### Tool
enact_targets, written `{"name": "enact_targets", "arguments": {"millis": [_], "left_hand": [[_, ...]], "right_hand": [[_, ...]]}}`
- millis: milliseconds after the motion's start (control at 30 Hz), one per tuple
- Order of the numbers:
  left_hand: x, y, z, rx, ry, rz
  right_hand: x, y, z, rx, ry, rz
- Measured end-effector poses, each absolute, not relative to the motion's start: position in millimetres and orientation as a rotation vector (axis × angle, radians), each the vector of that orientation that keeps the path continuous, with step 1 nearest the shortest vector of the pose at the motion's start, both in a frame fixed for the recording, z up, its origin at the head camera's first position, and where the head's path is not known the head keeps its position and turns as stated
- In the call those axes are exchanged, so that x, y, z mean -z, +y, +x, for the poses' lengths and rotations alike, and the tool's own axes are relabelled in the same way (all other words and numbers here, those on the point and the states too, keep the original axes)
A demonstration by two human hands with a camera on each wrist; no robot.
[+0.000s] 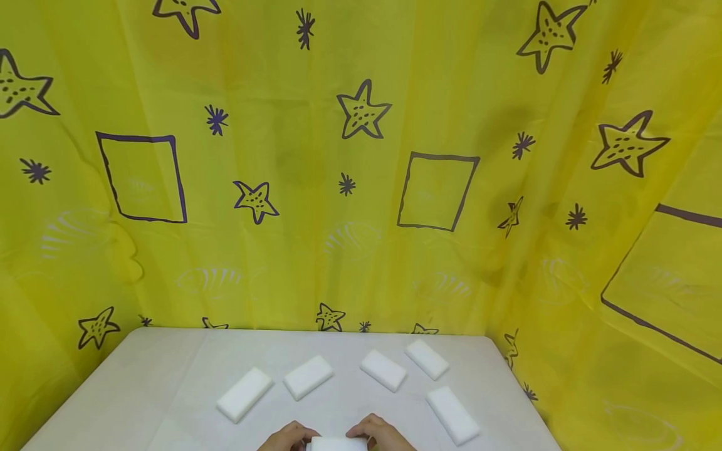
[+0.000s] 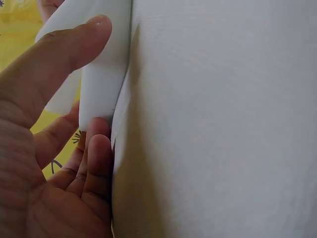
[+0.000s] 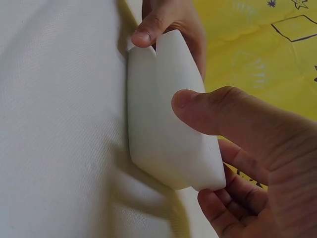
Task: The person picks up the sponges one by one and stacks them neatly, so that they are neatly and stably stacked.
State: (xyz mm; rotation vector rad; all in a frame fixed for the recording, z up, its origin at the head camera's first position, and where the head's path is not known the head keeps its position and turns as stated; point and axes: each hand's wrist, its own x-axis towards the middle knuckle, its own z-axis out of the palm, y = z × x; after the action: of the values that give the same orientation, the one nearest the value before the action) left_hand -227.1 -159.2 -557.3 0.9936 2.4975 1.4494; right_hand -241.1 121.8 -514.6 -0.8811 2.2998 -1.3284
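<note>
Two white sponge blocks are stacked at the front edge of the head view, between both hands. The upper sponge (image 3: 181, 69) lies slightly askew on the lower sponge (image 3: 141, 114), which rests against the tabletop. My right hand (image 1: 382, 433) grips the upper sponge, thumb (image 3: 185, 104) on its long side and fingers under its near end. At the opposite end, my left hand (image 1: 290, 436) holds the lower sponge, its thumb (image 2: 99, 29) on one side and fingertips (image 2: 100, 146) at the end. Part of the stack falls below the head view.
Several more white sponges lie scattered farther back: a left sponge (image 1: 245, 394), one beside it (image 1: 308, 377), one right of centre (image 1: 383, 370), a far right one (image 1: 427, 359) and a near right one (image 1: 453, 414). A yellow patterned curtain (image 1: 304, 250) surrounds the pale table (image 1: 169, 376).
</note>
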Motion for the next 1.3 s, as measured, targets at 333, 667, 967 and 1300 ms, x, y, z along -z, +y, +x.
{"name": "enact_targets", "arguments": {"millis": [333,667,967,1300], "left_hand": [[558,-159,-230,-1.421,2.513,1.032],[562,-160,-233,-1.406,2.541,1.115],[561,-160,-232,-1.39,2.527,1.077],[560,-160,-233,-1.351,2.576,1.076]], "right_hand": [[510,121,-241,1.322,2.304,-0.882],[504,121,-242,1.292,2.297,-0.906],[508,117,-243,1.288,2.287,-0.898],[510,116,-244,1.272,2.318,-0.916]]}}
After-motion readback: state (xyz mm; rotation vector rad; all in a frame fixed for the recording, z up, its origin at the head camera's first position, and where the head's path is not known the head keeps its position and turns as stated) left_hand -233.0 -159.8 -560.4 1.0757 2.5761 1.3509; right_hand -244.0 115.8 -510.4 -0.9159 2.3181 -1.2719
